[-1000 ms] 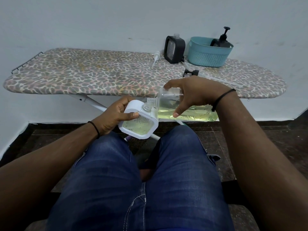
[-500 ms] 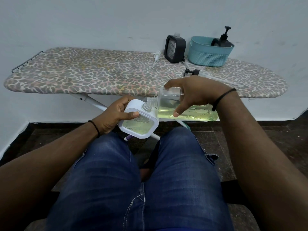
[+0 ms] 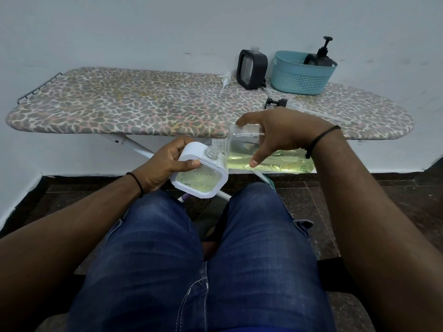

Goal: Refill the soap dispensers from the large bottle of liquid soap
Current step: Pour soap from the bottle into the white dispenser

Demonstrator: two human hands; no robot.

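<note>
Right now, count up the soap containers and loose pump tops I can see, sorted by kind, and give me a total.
Large bottle of liquid soap, tipped in the right hand: 1
White dispenser, held in the left hand: 1
Black square dispenser on the ironing board: 1
Black pump dispenser in the teal basket: 1
Loose pump tops, white and black: 2
Total: 6
</note>
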